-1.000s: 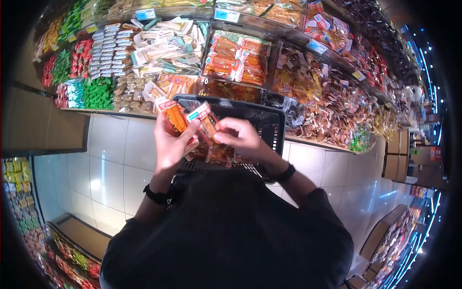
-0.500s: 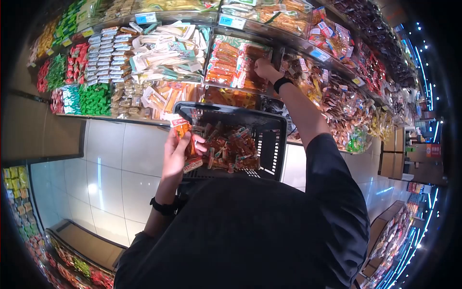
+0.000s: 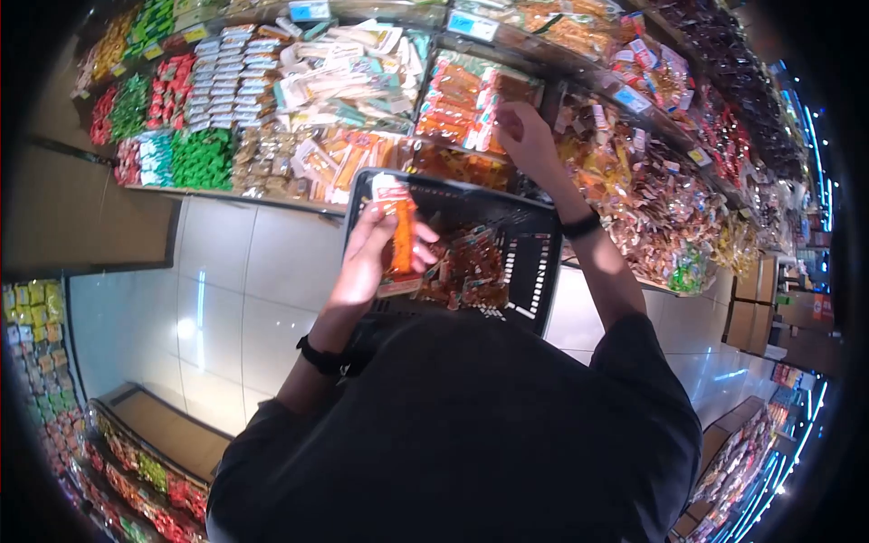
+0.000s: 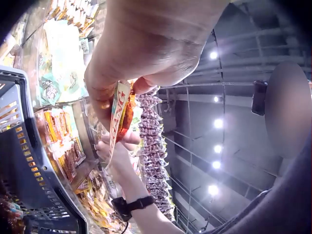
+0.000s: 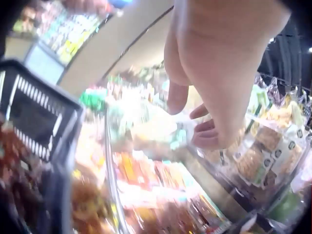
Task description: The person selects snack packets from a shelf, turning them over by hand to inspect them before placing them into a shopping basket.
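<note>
My left hand holds an orange snack packet with a white-and-red header over the left side of the black shopping basket. In the left wrist view this packet is seen edge-on between thumb and fingers. Below it, several reddish-brown packets lie in the basket. My right hand hovers at the right side of a shelf bin of orange packets. Its fingers bend loosely, thumb apart, with nothing between them in the right wrist view.
White-and-green long packets fill the bin to the left, and brown packets are heaped at the right. Price tags line the shelf edge above. A tiled floor and a low display lie at the left.
My right hand left the packets over the basket, reached to the bin's right side, and now sits slightly nearer me there. My left hand keeps its packet, now further over the basket.
</note>
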`<state>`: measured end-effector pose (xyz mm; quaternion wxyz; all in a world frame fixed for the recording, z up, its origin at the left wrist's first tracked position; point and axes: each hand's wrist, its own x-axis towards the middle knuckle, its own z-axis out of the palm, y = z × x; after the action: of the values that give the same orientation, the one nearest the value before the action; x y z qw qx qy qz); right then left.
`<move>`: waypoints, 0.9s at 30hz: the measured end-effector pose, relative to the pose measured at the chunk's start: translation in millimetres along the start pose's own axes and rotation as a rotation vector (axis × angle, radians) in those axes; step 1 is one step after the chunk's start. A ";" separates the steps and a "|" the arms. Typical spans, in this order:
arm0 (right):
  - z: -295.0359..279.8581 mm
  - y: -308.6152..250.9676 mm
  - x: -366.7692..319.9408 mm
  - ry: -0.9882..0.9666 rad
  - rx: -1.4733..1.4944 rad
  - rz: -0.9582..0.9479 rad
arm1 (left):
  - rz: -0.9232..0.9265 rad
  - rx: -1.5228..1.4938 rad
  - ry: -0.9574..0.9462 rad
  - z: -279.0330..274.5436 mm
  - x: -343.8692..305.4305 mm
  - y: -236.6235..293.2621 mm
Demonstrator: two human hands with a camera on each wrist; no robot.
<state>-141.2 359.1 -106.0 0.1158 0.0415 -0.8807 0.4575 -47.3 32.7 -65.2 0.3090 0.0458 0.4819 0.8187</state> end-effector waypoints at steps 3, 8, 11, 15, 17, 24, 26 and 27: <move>11.2 -94.0 -50.6 -0.302 0.501 0.097 | -0.004 -0.004 -0.087 13.3 -1.9 4.0; 17.0 -158.3 -100.8 -0.476 0.906 0.354 | -0.011 -0.013 -0.189 36.2 -7.2 8.9; 13.6 -159.6 -107.8 -0.417 0.873 0.345 | 0.015 0.147 -0.226 43.9 -12.9 12.9; 4.2 -170.8 -114.2 -0.394 1.050 0.326 | 0.036 0.161 -0.277 54.2 -25.6 20.5; 0.0 -167.7 -116.5 -0.514 1.156 0.305 | 0.026 0.119 -0.279 57.8 -31.0 23.1; -1.4 -164.8 -115.1 -0.529 1.061 0.271 | 0.036 0.091 -0.277 55.3 -38.1 22.4; -1.6 -167.7 -111.8 -0.435 0.913 0.230 | 0.036 0.104 -0.258 54.5 -36.5 22.2; -3.3 -169.7 -111.6 -0.434 0.914 0.232 | 0.055 0.109 -0.226 54.0 -35.7 20.5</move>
<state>-2.1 260.0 4.0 -0.1509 0.0836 -0.5935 0.7861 -7.9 47.1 -11.8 0.3357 0.1677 0.4865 0.7890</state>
